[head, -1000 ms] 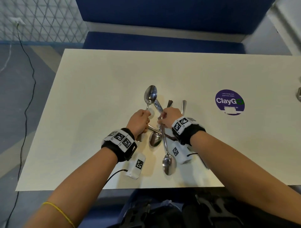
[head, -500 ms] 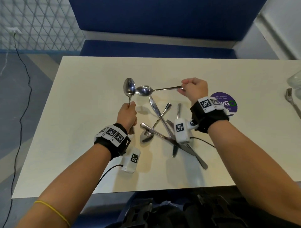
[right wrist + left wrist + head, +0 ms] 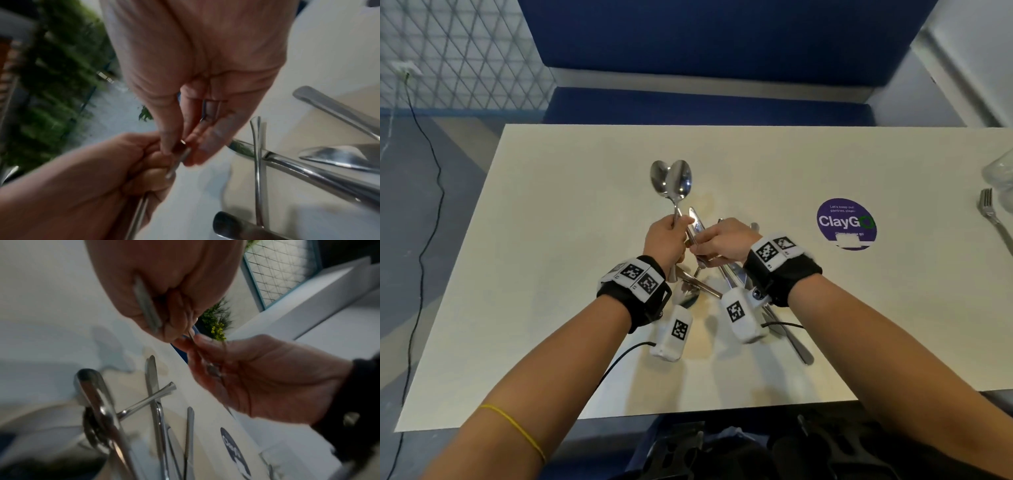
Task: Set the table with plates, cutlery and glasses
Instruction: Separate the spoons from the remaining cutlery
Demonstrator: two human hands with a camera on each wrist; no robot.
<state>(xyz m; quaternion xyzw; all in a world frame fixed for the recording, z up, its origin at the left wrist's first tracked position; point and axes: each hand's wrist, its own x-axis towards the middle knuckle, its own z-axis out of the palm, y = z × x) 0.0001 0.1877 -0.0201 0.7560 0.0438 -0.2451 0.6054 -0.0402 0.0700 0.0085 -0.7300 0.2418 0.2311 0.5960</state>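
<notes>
Nearest, at lower centre of the head view, loose knives and spoons [image 3: 709,287] lay crossed on the cream table [image 3: 551,274] beneath both wrists. Just above them the left hand [image 3: 666,241] gripped the handles of 2 spoons [image 3: 678,181] in a curled fist, their overlapping bowls standing above it at centre, while the right hand [image 3: 722,241], touching the left, pinched one handle end between thumb and fingers [image 3: 174,129]. Farther off at the right edge lay a fork [image 3: 993,216] beside a glass [image 3: 1000,171], with a purple ClayGo sticker [image 3: 846,224] nearer centre.
</notes>
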